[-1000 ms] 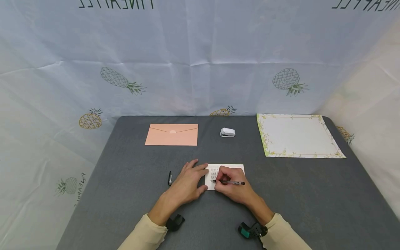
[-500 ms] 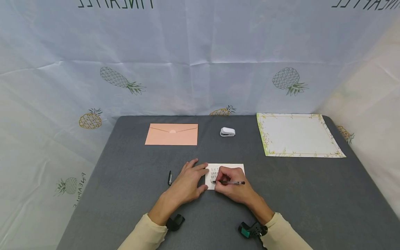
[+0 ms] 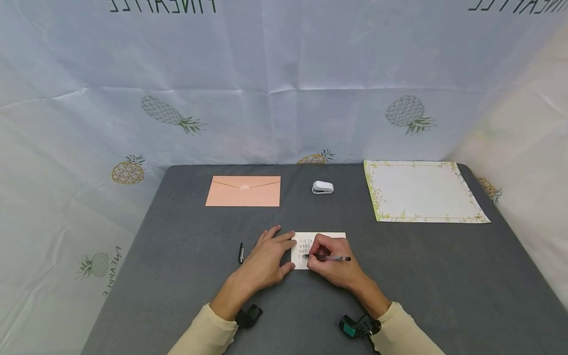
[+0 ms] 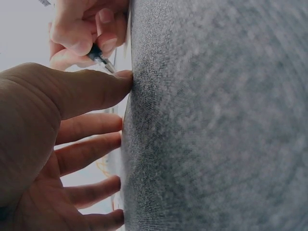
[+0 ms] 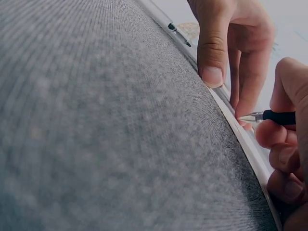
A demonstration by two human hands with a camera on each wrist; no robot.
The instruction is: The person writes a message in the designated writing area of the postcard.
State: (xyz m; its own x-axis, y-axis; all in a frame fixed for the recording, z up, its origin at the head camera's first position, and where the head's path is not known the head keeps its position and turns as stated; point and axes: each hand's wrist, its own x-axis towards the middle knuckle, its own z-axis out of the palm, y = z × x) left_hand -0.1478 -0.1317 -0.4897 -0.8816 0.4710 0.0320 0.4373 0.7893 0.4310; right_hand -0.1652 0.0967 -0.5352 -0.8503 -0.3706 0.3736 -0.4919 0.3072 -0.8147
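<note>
A small white card [image 3: 326, 235] lies on the dark grey table, with rows of handwritten characters on its left part. My right hand [image 3: 335, 261] pinches a pen [image 3: 333, 258] between thumb and fingers, its tip at the card's lower written row. In the right wrist view the pen's metal tip [image 5: 248, 118] points at the card. The right hand covers much of the card's right half. My left hand [image 3: 265, 259] rests with spread fingers, fingertips and thumb at the card's left edge. Beside that hand lies the black pen cap [image 3: 241, 253].
A peach envelope [image 3: 242, 191] lies at the back left of the table [image 3: 177, 276]. Near the back middle sits a small white stapler [image 3: 322, 187]. At the back right is a large white sheet [image 3: 421, 190] with a floral border. A pineapple-print curtain [image 3: 266, 123] hangs behind.
The right hand and pen have shifted slightly to the right over the card, and a bit more of the writing shows. The left hand has stayed in place.
</note>
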